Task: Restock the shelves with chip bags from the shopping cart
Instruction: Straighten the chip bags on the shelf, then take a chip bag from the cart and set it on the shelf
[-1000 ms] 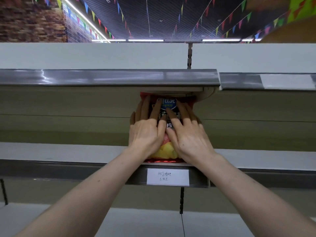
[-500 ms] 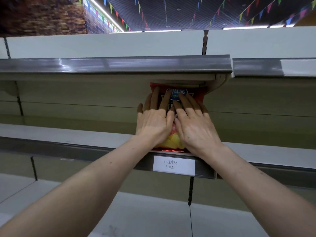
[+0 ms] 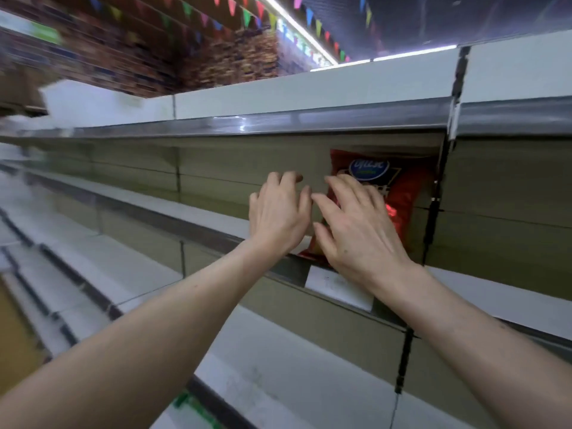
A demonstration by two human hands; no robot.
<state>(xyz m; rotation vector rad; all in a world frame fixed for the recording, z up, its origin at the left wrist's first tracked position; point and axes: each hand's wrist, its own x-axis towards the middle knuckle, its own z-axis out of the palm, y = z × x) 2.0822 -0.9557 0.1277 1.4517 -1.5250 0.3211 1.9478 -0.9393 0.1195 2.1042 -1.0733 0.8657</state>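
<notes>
Setting: shop aisle, dark ceiling strung with coloured triangular bunting [image 3: 247,13], blurred brick-patterned wall [image 3: 216,57] at the far left.

Fixture: pale grey metal shelf [image 3: 201,212] with a dull steel front rail, under a second grey metal shelf edge [image 3: 278,122]. Beige panelled back wall [image 3: 232,162] between them. Open shelf run stretches away to the left of the left hand; a dark slotted upright post [image 3: 433,196] closes the bay just right of the right hand. A wider white lower shelf [image 3: 278,360] lies beneath both forearms.

Item: one glossy red foil chip bag [image 3: 402,196] with a blue oval logo, standing upright on the shelf against the back wall, beside the post. Its top sits close under the upper shelf. Lettering blurred; lower left part hidden behind the right hand.

Left hand [image 3: 278,212]: released, fingers loosely spread, holding nothing, just left of the bag.

Right hand [image 3: 356,230]: fingers splayed and relaxed over the bag's left front, gripping nothing; contact cannot be told.

White paper price label [image 3: 337,289] on the rail below the right hand, partly covered by the wrist, writing illegible.
</notes>
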